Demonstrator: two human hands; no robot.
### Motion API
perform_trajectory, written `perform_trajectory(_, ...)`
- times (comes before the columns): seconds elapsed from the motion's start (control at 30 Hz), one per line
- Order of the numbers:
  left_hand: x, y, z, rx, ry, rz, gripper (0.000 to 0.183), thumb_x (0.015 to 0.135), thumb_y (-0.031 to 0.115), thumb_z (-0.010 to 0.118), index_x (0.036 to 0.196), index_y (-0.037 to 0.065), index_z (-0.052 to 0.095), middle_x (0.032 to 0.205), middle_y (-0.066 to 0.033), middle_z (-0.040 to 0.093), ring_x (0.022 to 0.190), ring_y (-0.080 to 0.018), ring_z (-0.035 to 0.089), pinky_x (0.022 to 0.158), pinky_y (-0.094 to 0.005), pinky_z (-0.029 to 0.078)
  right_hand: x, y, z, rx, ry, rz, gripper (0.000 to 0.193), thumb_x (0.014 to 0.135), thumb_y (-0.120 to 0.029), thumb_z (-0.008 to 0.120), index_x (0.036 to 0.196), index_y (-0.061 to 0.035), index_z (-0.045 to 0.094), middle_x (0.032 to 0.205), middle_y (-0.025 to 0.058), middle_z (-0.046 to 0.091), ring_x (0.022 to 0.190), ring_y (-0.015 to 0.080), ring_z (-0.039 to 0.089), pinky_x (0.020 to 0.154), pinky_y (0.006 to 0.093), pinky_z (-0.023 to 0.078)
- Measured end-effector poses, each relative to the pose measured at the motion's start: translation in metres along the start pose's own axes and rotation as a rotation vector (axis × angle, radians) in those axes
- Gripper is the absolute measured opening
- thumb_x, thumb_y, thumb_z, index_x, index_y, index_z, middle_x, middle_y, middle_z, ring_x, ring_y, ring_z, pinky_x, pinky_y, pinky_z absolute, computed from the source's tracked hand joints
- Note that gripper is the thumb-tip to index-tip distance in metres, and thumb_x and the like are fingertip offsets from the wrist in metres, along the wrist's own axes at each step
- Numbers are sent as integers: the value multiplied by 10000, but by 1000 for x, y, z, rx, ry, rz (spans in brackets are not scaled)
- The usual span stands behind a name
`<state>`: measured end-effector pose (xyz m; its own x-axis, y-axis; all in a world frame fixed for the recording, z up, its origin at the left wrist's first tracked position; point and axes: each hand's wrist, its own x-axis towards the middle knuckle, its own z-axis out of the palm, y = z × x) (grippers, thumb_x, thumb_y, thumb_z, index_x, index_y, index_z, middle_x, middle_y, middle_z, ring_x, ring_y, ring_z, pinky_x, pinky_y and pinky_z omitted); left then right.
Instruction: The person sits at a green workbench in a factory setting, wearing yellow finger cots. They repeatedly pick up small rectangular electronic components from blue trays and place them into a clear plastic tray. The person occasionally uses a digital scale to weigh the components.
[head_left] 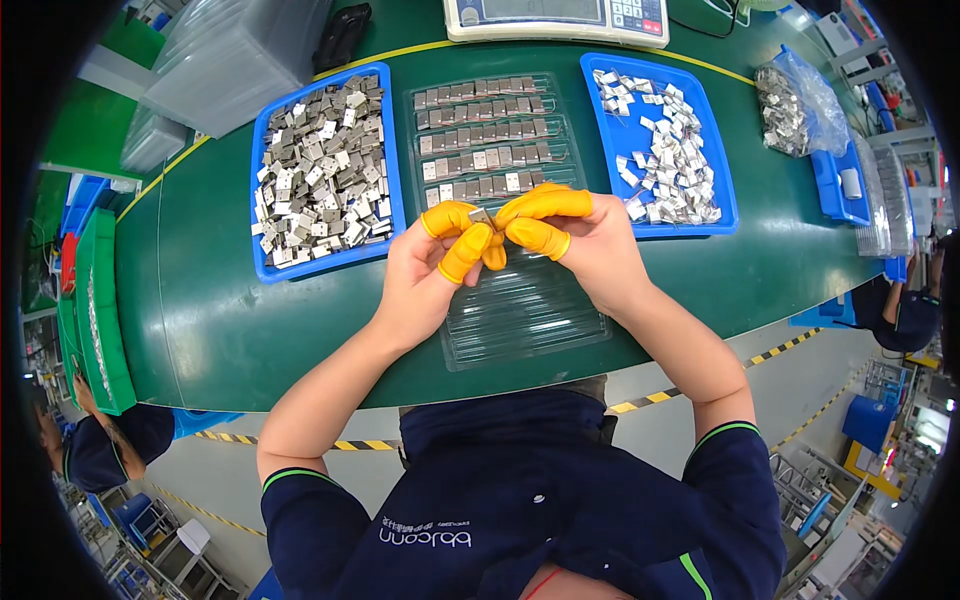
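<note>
My left hand (430, 262), in yellow finger cots, pinches a small metal connector shell (481, 217) between thumb and fingers. From the right, my right hand (580, 240) closes its yellow-capped thumb and forefinger at the shell's other end; what lies between those tips is hidden. Under both hands is a clear ribbed plastic tray (520, 335). Several rows of connectors (490, 137) with metal shells fill its far part, while the near grooves hold nothing.
A blue bin (262, 262) heaped with metal shells stands left of the tray. Another blue bin (722, 150) with small white-and-metal parts stands right. Beyond are a weighing scale (556, 22) and stacked clear trays (235, 70). Green bins (100, 315) sit far left; bagged parts (785, 110) lie far right.
</note>
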<state>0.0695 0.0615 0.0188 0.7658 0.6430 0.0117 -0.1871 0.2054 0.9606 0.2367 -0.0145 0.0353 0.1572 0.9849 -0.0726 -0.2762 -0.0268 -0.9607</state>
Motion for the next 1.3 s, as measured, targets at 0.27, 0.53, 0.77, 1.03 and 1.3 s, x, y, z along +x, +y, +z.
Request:
perform_trajectory(0.27,-4,1,-7,-62,-170,-117,161,895,175,548,1007,62,520,816,-37,554,616,-67,490,521,-178,370,3,-11,-22,171,-344,445,193,767,-71,679,935,21,652,821,56,632,687,73,550,591,194,428)
perform_trajectory(0.53,2,-8,-14,390,-379,246,122,898,126,532,986,43,518,834,-64,555,592,-75,494,481,-196,382,4,-19,-25,-199,-434,340,208,720,28,673,928,35,655,888,92,656,813,109,614,771,220,480)
perform_trajectory(0.77,0,0,-2,195,111,-66,166,889,185,564,913,23,542,711,-20,567,587,-46,509,496,-176,387,2,-17,-5,-487,150,-228,328,677,-70,750,990,-47,655,833,25,644,713,90,598,632,218,474)
perform_trajectory(1.03,-2,0,-5,71,35,-103,164,910,197,528,936,35,536,691,-25,568,541,-38,478,454,-165,362,5,5,-6,-951,58,-790,216,605,-87,739,816,-79,691,807,36,646,700,210,606,609,288,490)
perform_trajectory(1.3,-3,0,-6,204,54,48,248,948,215,428,952,2,556,727,-35,578,561,-54,453,517,-180,363,15,-25,-43,-1437,224,-778,194,603,-61,701,796,-77,684,808,30,624,848,213,564,821,345,421)
